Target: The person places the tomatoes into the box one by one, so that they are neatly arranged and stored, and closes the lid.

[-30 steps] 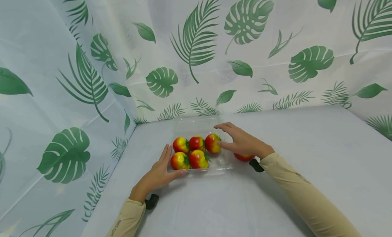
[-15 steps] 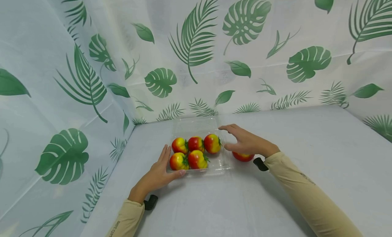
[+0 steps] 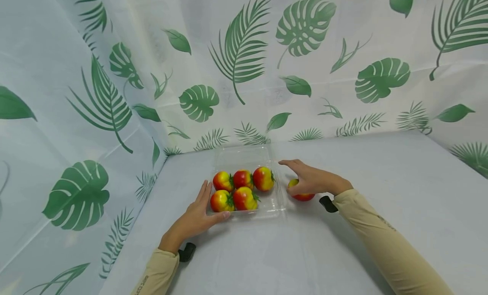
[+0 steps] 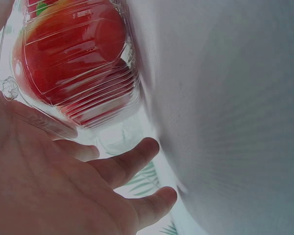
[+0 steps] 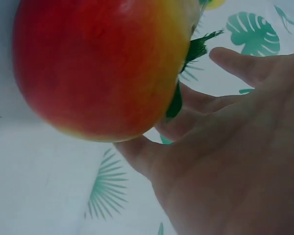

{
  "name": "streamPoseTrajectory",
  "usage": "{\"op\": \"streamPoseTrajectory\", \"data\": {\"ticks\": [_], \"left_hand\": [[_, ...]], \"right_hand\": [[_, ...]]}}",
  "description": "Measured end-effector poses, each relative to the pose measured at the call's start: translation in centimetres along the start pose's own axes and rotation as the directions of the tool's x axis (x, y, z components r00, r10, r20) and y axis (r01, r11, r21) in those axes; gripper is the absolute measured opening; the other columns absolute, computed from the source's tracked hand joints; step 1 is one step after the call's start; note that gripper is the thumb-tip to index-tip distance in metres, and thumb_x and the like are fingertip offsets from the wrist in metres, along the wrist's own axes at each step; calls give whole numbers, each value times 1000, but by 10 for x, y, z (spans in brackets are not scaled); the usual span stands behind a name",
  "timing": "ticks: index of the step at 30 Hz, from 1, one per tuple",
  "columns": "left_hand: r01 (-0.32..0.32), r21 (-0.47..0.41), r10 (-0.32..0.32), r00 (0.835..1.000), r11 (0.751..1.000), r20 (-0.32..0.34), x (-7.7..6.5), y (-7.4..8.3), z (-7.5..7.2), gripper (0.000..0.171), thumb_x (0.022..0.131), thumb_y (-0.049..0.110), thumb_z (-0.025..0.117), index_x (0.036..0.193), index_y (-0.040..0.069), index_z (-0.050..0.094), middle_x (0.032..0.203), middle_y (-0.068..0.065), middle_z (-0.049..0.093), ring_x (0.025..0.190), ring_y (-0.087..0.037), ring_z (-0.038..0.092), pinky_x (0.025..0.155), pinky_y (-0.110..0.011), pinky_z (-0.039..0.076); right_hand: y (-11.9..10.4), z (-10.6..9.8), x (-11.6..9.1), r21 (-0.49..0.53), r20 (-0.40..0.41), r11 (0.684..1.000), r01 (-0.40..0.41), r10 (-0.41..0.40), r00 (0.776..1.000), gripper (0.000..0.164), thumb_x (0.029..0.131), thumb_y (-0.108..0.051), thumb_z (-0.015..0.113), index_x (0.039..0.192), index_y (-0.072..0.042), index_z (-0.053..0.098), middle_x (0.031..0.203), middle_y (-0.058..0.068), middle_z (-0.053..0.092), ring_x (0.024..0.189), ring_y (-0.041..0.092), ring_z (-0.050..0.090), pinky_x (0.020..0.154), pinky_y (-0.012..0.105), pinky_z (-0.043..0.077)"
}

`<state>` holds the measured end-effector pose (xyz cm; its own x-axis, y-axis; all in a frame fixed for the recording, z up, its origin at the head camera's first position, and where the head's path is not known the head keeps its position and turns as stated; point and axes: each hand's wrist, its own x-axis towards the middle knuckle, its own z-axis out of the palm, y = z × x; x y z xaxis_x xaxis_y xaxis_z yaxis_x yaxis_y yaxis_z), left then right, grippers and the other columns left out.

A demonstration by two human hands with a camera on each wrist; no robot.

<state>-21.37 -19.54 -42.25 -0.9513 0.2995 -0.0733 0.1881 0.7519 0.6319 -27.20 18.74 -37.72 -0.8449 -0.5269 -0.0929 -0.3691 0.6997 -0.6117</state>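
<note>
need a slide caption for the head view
Left hand at a clear plastic box holding five round red-and-yellow fruits; right hand at a sixth outside it.

the head view is softly bright, the wrist views dimmer, with glare streaking the clear box (image 4: 100, 105).

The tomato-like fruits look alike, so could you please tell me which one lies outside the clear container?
The tomato-like fruit nearest the right hand, on the table right of the clear container; the other five fruits all sit inside it.
</note>
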Motion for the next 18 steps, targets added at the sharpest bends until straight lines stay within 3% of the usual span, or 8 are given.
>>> {"op": "streamPoseTrajectory", "data": {"ticks": [8, 13, 18], "left_hand": [[17, 1, -17, 1000, 1000, 4, 0, 0, 1, 123, 91, 71, 71, 173, 15, -1, 180, -5, -9, 157, -55, 16, 119, -77, 18], [17, 7, -17, 1000, 1000, 2, 0, 0, 1, 122, 91, 71, 71, 173, 15, -1, 180, -6, -9, 157, -55, 16, 120, -77, 17], [14, 6, -14, 1000, 1000, 0, 1, -1, 1, 123, 91, 71, 71, 173, 15, -1, 180, -6, -9, 158, -54, 16, 119, -77, 18]], "right_hand": [[4, 0, 0, -62, 55, 997, -56, 59, 997, 95, 88, -27, 77, 167, -5, 29, 163, 29, 33, 131, 39, 48, 111, 65, 45], [6, 0, -1, -106, 87, 991, -84, 93, 992, 90, 86, -29, 82, 163, -7, 39, 142, 21, 48, 118, 31, 53, 101, 53, 51], [7, 1, -1, -120, 110, 985, -124, 137, 984, 82, 85, -27, 87, 155, -9, 49, 129, 17, 50, 115, 31, 54, 96, 47, 54]]}}
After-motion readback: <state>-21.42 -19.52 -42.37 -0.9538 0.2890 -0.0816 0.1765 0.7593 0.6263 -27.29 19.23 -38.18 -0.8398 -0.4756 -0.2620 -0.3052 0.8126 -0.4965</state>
